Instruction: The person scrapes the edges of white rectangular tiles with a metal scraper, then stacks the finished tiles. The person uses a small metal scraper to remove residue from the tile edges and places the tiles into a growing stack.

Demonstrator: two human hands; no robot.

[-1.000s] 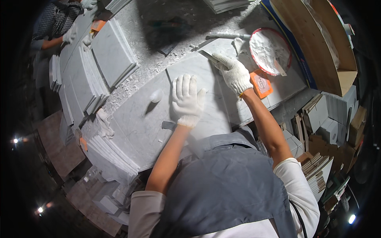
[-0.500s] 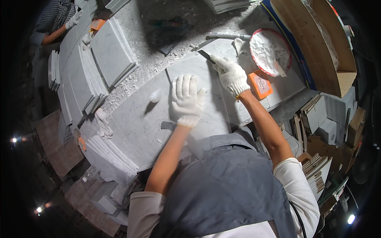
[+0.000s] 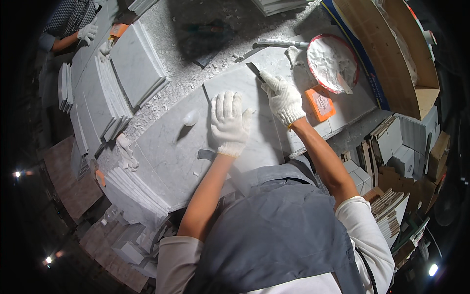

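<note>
My left hand [image 3: 228,119], in a white knit glove, lies flat on a white veined marble-look tile [image 3: 164,149] with its fingers stretched out. My right hand [image 3: 283,98], gloved the same way, is closed around a scraper with a dark flat blade [image 3: 254,70]; its handle is hidden in the fist. The blade points up and left, over the tile's far edge. A small white rounded piece [image 3: 190,119] stands left of my left hand, and a grey strip [image 3: 206,155] lies by that wrist. Right of my right hand is an orange box [image 3: 320,103].
A red-rimmed bowl of white paste [image 3: 329,59] stands beyond the orange box, beside a long tube-like tool [image 3: 282,42]. An open cardboard box [image 3: 387,54] borders the right. Stacked tiles [image 3: 137,66] fill the left. Another person's gloved hand [image 3: 88,33] rests at the far left.
My right hand with the scraper has shifted slightly down and left. My left hand stays nearly in place. The other person's hand at the far left has moved down.
</note>
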